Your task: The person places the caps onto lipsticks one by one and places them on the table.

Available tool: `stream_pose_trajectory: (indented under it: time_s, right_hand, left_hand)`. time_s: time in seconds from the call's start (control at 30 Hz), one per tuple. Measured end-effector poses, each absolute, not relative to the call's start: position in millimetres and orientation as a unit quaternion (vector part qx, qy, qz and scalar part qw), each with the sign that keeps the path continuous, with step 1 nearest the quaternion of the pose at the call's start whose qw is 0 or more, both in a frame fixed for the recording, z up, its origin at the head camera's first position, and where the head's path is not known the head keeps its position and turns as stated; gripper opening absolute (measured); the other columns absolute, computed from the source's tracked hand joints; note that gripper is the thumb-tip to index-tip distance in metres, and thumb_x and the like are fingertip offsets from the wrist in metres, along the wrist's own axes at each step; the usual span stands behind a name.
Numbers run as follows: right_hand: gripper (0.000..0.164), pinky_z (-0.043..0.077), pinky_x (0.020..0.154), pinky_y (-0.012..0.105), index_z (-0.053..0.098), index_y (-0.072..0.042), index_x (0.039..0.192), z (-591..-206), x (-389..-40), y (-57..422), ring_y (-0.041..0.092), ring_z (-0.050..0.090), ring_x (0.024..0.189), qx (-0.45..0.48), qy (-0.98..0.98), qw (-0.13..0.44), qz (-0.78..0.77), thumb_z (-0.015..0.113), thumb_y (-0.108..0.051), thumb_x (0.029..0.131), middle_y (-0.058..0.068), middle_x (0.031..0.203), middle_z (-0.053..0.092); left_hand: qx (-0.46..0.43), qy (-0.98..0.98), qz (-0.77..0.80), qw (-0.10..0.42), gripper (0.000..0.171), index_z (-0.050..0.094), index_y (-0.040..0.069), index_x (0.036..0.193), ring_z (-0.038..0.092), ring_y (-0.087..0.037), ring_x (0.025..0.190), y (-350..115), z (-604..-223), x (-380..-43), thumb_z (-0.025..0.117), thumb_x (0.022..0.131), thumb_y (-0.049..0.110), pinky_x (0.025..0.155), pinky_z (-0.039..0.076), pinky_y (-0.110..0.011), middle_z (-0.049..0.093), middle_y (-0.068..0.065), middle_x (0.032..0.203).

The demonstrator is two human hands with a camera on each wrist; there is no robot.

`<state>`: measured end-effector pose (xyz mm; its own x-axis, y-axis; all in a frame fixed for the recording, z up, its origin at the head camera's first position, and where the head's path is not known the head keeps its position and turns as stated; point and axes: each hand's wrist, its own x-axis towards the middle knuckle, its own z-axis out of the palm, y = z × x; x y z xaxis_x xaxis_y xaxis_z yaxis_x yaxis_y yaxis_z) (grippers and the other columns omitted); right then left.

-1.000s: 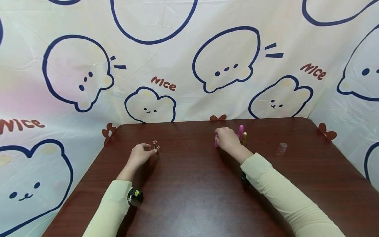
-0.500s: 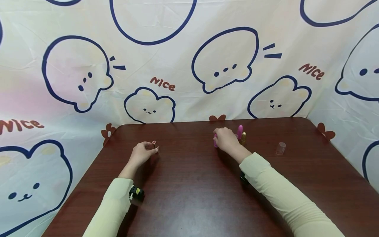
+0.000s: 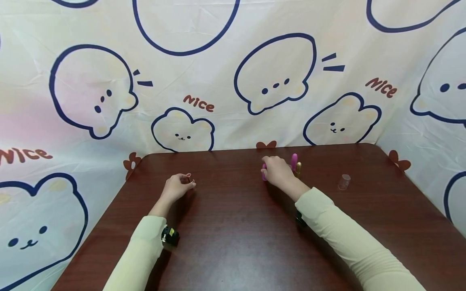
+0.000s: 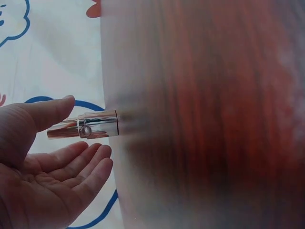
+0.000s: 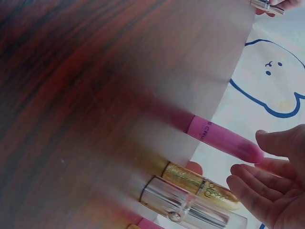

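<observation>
My left hand [image 3: 176,188] is at a rose-gold lipstick tube [image 4: 97,124] with a narrower upper part. In the left wrist view the thumb lies on one side and the loosely bent fingers on the other, with gaps between them and the tube. The tube stands upright on the table. My right hand [image 3: 277,169] pinches the rounded top of a pink lipstick [image 5: 224,138], which stands upright. Next to it, in the right wrist view, are a glittery gold lipstick [image 5: 200,183] and a rose-gold one with a clear cap [image 5: 186,205]; my hand hides both in the head view.
Right of my right hand stand another pink lipstick [image 3: 294,161] and a plain gold one [image 3: 297,170]. Further right, a small transparent cap [image 3: 344,182] stands on the dark wooden table [image 3: 233,226]. A printed cloth [image 3: 225,81] hangs behind the table's far edge.
My left hand has come further around the rose-gold lipstick tube, and more of the tube is hidden in the head view. My right hand stays at the pink lipstick.
</observation>
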<state>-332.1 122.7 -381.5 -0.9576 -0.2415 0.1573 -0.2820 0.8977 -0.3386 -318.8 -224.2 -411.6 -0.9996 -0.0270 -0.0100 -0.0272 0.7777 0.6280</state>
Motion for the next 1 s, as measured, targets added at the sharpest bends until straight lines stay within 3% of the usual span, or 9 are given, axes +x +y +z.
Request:
stream_pose_trajectory:
  time_s: [0.43,0.83,1.0]
  right_hand:
    - [0.045,0.05,0.09,0.042,0.057,0.003,0.128,-375,-319,126,0.029,0.061,0.091,0.145,-0.967,0.068,0.198,0.071,-0.015,0.089,0.016,0.102,0.065]
    - [0.046,0.045,0.096,0.046,0.056,0.002,0.13,-359,-300,140,0.035,0.057,0.115,0.142,-0.963,0.098,0.208,0.071,-0.015,0.09,0.022,0.125,0.06]
    - [0.048,0.046,0.093,0.048,0.056,0.003,0.13,-348,-290,150,0.036,0.058,0.113,0.147,-0.958,0.117,0.215,0.072,-0.018,0.089,0.023,0.126,0.059]
  left_hand:
    - [-0.014,0.943,0.333,0.013,0.03,0.066,-0.005,0.109,0.056,-0.032,0.096,-222,-413,-323,0.07,0.09,0.018,0.084,0.045,-0.044,0.065,-0.02,0.106]
    - [-0.014,0.95,0.312,0.007,0.02,0.069,-0.001,0.097,0.056,-0.031,0.091,-220,-409,-323,0.069,0.09,0.017,0.08,0.045,-0.041,0.067,-0.017,0.1]
    - [-0.017,0.953,0.302,0.014,0.018,0.068,-0.001,0.095,0.054,-0.028,0.083,-220,-412,-326,0.068,0.091,0.017,0.073,0.045,-0.039,0.065,-0.014,0.093]
